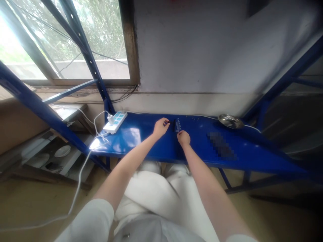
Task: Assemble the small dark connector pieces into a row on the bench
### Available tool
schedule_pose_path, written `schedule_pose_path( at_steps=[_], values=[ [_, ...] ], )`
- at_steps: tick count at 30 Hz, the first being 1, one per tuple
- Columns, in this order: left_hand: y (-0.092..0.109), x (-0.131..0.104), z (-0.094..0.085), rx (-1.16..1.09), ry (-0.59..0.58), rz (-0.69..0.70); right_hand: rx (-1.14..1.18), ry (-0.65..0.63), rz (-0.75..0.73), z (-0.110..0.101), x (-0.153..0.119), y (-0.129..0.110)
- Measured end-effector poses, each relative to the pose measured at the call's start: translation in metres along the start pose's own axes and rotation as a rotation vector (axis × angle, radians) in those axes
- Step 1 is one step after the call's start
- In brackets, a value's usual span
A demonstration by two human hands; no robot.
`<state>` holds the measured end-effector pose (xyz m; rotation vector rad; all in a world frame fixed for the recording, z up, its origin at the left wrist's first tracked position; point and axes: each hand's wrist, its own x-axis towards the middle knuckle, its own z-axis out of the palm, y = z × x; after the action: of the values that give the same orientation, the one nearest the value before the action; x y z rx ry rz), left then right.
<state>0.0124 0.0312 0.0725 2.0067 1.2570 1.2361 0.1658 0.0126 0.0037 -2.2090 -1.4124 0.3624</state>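
Note:
Over the back half of the blue table (151,148), my left hand (160,128) is closed in a pinch, with a small dark tip showing at its fingers; what it holds is too small to name. My right hand (184,138) pinches the near end of a clear, knobbly plastic strip (178,125). Just left of that strip is a thin dark piece (174,125), close to the left fingertips. Whether the left hand touches this piece I cannot tell.
A shiny metal bowl (230,121) stands at the back right, behind a pixelated dark patch (222,146). A white power strip (115,122) with a plugged-in cord lies at the left. Tiny bits (195,118) lie near the back edge. Blue frame posts (94,67) rise at both sides.

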Motion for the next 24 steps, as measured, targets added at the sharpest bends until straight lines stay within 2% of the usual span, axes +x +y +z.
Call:
schedule_pose_path(
  at_steps=[7, 13, 16, 24],
  values=[
    [0.01, -0.005, -0.011, -0.016, -0.044, 0.012, -0.025, 0.011, -0.026, -0.001, -0.006, 0.0],
    [0.005, -0.009, -0.015, -0.014, -0.057, -0.05, -0.014, 0.087, -0.241, -0.007, -0.013, 0.01],
    [0.001, -0.01, -0.015, -0.015, -0.064, -0.074, -0.052, 0.049, -0.317, -0.008, -0.012, 0.009],
    [-0.002, -0.011, -0.016, -0.021, -0.055, -0.069, -0.187, -0.068, -0.258, -0.003, 0.0, -0.008]
  ],
)
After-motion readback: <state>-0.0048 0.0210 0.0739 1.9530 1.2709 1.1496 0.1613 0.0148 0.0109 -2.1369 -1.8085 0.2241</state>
